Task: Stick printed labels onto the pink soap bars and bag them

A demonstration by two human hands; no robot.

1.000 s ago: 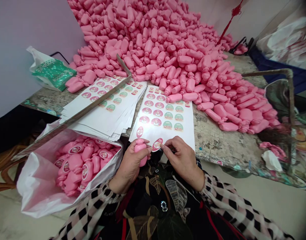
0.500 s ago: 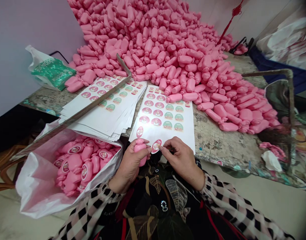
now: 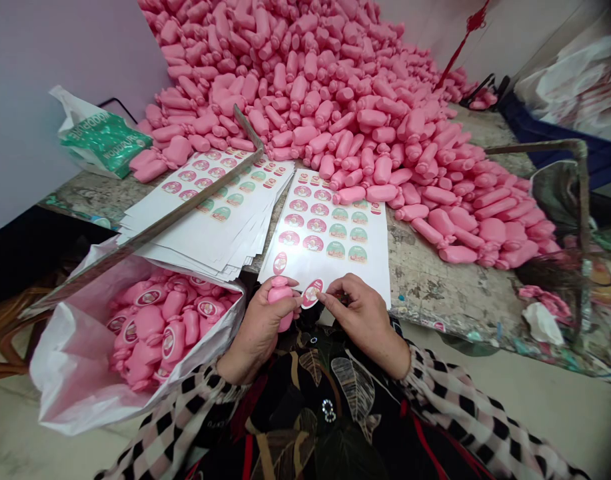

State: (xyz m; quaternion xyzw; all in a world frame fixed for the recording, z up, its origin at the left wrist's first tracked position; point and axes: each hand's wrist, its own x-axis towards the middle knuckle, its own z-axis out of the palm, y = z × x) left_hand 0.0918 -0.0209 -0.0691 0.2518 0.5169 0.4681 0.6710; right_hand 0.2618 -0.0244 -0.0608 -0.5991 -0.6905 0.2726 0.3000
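Note:
A small pink plastic bottle (image 3: 280, 291) stands upright in my left hand (image 3: 260, 320), with the fingers wrapped round it. My right hand (image 3: 368, 320) pinches the right edge of an oval pink sticker (image 3: 312, 293) between thumb and forefinger. The sticker is off to the right of the bottle, apart from its front, and its left edge is close to my left fingertips. Just beyond both hands lies a white sticker sheet (image 3: 298, 263) with rows of pink and green labels. One oval label (image 3: 280, 263) is on its lower left part.
A big heap of pink bottles (image 3: 305, 87) covers the back of the worktable (image 3: 420, 287). More sheets (image 3: 185, 233) are stacked at left under a metal bar (image 3: 150, 230). Below hangs a white bag (image 3: 60, 373) of labelled bottles. A green package (image 3: 105, 143) stands back left.
Almost nothing differs. The view has shifted very slightly; both hands keep the same hold on the bottle and the sticker.

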